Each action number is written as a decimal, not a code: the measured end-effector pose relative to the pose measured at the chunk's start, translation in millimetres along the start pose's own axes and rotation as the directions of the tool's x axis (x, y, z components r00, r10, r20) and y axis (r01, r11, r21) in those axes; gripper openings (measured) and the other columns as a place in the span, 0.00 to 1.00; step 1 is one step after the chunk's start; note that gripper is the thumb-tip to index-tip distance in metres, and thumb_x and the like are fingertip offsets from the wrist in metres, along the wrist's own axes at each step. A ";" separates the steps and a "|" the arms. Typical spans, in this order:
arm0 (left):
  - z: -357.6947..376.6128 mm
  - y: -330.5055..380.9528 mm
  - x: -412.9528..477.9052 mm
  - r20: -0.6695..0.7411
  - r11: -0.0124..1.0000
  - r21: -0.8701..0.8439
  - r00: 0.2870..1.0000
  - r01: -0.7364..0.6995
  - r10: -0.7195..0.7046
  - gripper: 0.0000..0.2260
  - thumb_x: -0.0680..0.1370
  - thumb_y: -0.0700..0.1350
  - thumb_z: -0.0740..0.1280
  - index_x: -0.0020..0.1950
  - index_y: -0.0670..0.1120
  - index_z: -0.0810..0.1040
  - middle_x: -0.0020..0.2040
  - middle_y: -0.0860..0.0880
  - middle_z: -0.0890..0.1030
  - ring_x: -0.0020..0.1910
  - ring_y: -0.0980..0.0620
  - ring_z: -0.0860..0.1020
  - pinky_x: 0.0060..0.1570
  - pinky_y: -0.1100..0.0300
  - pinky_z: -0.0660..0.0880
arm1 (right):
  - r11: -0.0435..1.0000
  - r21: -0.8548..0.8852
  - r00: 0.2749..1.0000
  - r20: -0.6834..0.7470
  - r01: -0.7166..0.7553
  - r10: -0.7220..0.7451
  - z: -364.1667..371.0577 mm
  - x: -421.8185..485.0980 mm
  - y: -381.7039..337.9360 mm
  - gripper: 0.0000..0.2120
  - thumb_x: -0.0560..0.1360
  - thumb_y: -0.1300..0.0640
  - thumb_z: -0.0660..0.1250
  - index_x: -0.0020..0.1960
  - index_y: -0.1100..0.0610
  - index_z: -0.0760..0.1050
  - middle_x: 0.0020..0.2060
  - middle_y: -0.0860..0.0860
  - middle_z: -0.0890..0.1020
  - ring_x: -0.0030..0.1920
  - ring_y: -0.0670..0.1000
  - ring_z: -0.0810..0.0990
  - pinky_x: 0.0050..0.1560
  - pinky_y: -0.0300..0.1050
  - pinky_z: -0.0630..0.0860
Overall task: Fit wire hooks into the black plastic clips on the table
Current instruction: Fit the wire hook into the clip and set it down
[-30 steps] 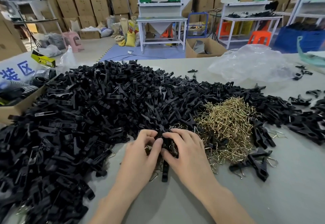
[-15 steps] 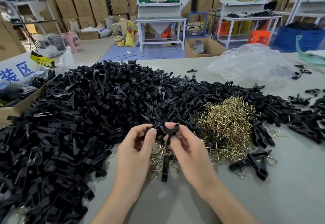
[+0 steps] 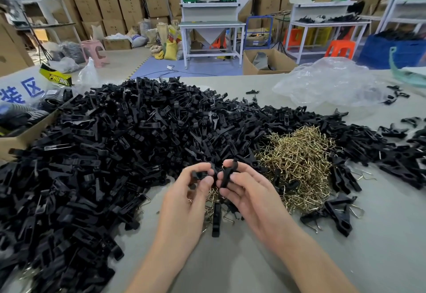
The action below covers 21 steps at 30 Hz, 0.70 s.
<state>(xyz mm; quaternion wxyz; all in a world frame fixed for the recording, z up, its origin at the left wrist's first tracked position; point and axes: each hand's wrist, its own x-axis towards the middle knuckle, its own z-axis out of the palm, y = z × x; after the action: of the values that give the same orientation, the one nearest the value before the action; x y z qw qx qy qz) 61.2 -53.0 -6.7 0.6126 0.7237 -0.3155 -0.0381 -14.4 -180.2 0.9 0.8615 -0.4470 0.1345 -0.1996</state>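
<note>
**While both hands grip clips, heaps crowd in**

I see the left hand (image 3: 191, 191) pinching a clip (image 3: 200, 174) and the right hand (image 3: 251, 196) pinching a second clip (image 3: 227, 174), both above the table (image 3: 230, 265). The clip heap (image 3: 103, 154) fills left and far. Hooks (image 3: 297, 159) lie just right, a bag (image 3: 329, 83) far right.

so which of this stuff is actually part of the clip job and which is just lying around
In the job: left hand with its clip piece; right hand with its clip piece; pile of black clips; heap of wire hooks; clips with hooks, near right.
Just lying about: clear plastic bag; cardboard box at left; pink stool; orange stool.
</note>
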 end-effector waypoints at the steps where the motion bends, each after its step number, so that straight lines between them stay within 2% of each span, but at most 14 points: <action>1: 0.0 0.4 -1.2 0.017 1.000 0.016 1.000 0.010 -0.011 0.13 0.78 0.57 0.61 0.61 0.69 0.74 0.55 0.61 0.82 0.45 0.62 0.80 0.45 0.58 0.76 | 0.998 -0.059 0.999 -0.003 0.032 -0.032 -0.6 -0.4 1.2 0.11 0.80 0.68 0.63 0.54 0.58 0.82 0.43 0.53 0.84 0.45 0.49 0.84 0.47 0.40 0.82; 2: -0.1 0.1 -2.2 0.031 0.999 0.031 0.999 0.022 -0.022 0.16 0.77 0.59 0.59 0.65 0.72 0.70 0.56 0.59 0.82 0.43 0.63 0.79 0.45 0.59 0.76 | 0.988 -0.136 0.998 0.002 0.069 -0.069 -1.3 -1.0 2.4 0.10 0.79 0.66 0.66 0.54 0.55 0.83 0.42 0.50 0.83 0.46 0.48 0.84 0.48 0.39 0.81; 3: 0.1 -0.3 -3.0 0.043 0.999 0.044 0.999 0.030 -0.032 0.20 0.77 0.59 0.57 0.68 0.72 0.66 0.59 0.57 0.81 0.47 0.61 0.80 0.50 0.59 0.77 | 0.973 -0.208 0.995 0.013 0.100 -0.100 -1.9 -1.6 3.2 0.11 0.79 0.65 0.67 0.53 0.52 0.84 0.40 0.47 0.83 0.47 0.48 0.84 0.48 0.39 0.80; 5: 0.5 -0.7 -2.6 0.067 0.997 0.065 0.997 0.032 -0.036 0.21 0.80 0.55 0.56 0.72 0.70 0.61 0.63 0.53 0.78 0.59 0.57 0.77 0.63 0.58 0.73 | 0.953 -0.276 0.992 0.031 0.127 -0.123 -2.8 -1.9 4.1 0.12 0.79 0.65 0.67 0.54 0.50 0.85 0.39 0.45 0.82 0.47 0.48 0.85 0.48 0.40 0.81; 6: 0.5 -0.1 -2.6 0.076 0.997 0.073 0.997 0.026 -0.032 0.21 0.82 0.52 0.56 0.72 0.69 0.60 0.60 0.56 0.77 0.59 0.58 0.76 0.63 0.62 0.72 | 0.952 -0.282 0.992 0.034 0.123 -0.118 -2.5 -1.9 4.6 0.13 0.80 0.65 0.67 0.56 0.50 0.84 0.40 0.46 0.82 0.47 0.48 0.85 0.48 0.41 0.82; 8: 0.3 1.9 -1.7 0.083 0.997 0.068 0.996 0.027 -0.032 0.22 0.83 0.46 0.56 0.73 0.68 0.61 0.52 0.61 0.76 0.55 0.59 0.77 0.57 0.70 0.71 | 0.946 -0.303 0.993 0.031 0.117 -0.113 -1.2 -2.6 5.3 0.16 0.79 0.65 0.68 0.61 0.48 0.82 0.41 0.46 0.82 0.49 0.50 0.86 0.50 0.44 0.83; 11: -1.3 0.1 1.1 0.044 0.998 -0.006 0.997 0.070 -0.069 0.23 0.83 0.40 0.59 0.68 0.68 0.67 0.51 0.61 0.80 0.52 0.58 0.80 0.55 0.70 0.74 | 0.892 -0.425 0.988 0.040 0.155 -0.152 -1.7 -4.0 6.1 0.21 0.78 0.63 0.70 0.65 0.41 0.78 0.41 0.42 0.82 0.48 0.46 0.84 0.51 0.40 0.81; 13: -1.3 -0.1 2.6 0.023 0.992 -0.078 0.995 0.099 -0.097 0.21 0.83 0.40 0.63 0.64 0.68 0.71 0.54 0.57 0.83 0.54 0.58 0.81 0.57 0.63 0.75 | 0.857 -0.481 0.982 0.064 0.186 -0.177 -1.1 -5.6 4.3 0.21 0.79 0.62 0.70 0.65 0.40 0.77 0.42 0.40 0.83 0.46 0.42 0.83 0.49 0.34 0.78; 15: -1.1 1.1 2.4 0.013 0.985 -0.141 0.995 0.101 -0.100 0.16 0.81 0.40 0.65 0.60 0.62 0.77 0.54 0.55 0.85 0.54 0.57 0.82 0.57 0.60 0.77 | 0.851 -0.486 0.980 0.063 0.197 -0.191 -0.9 -6.2 2.7 0.21 0.79 0.63 0.69 0.64 0.40 0.78 0.43 0.39 0.84 0.46 0.42 0.83 0.48 0.33 0.77; 17: -1.3 2.5 1.6 0.008 0.982 -0.162 0.995 0.096 -0.096 0.12 0.80 0.40 0.67 0.57 0.56 0.79 0.50 0.56 0.86 0.51 0.57 0.83 0.53 0.63 0.78 | 0.854 -0.482 0.979 0.050 0.197 -0.198 -0.4 -5.9 2.2 0.21 0.78 0.63 0.70 0.62 0.39 0.79 0.43 0.38 0.83 0.44 0.42 0.83 0.46 0.33 0.78; 19: -1.5 3.1 0.8 0.019 0.982 -0.161 0.995 0.102 -0.101 0.11 0.80 0.40 0.68 0.57 0.55 0.81 0.48 0.56 0.86 0.49 0.58 0.84 0.50 0.68 0.77 | 0.856 -0.479 0.979 0.036 0.192 -0.200 -1.2 -5.4 3.1 0.21 0.78 0.62 0.70 0.61 0.37 0.80 0.44 0.38 0.83 0.44 0.43 0.83 0.46 0.34 0.78; 21: -1.8 2.8 0.5 0.021 0.982 -0.153 0.994 0.109 -0.107 0.10 0.80 0.41 0.68 0.57 0.55 0.81 0.46 0.55 0.86 0.48 0.58 0.84 0.48 0.69 0.76 | 0.855 -0.484 0.980 0.033 0.188 -0.196 -2.4 -4.6 4.0 0.21 0.78 0.62 0.71 0.61 0.36 0.80 0.46 0.40 0.83 0.47 0.46 0.83 0.49 0.36 0.79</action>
<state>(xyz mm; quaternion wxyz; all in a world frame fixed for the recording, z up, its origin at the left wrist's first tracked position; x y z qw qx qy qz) 61.3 -51.9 -3.5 0.6618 0.6900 -0.2756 -0.1000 -18.5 -177.6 -3.5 0.6965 -0.6580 0.1424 -0.2483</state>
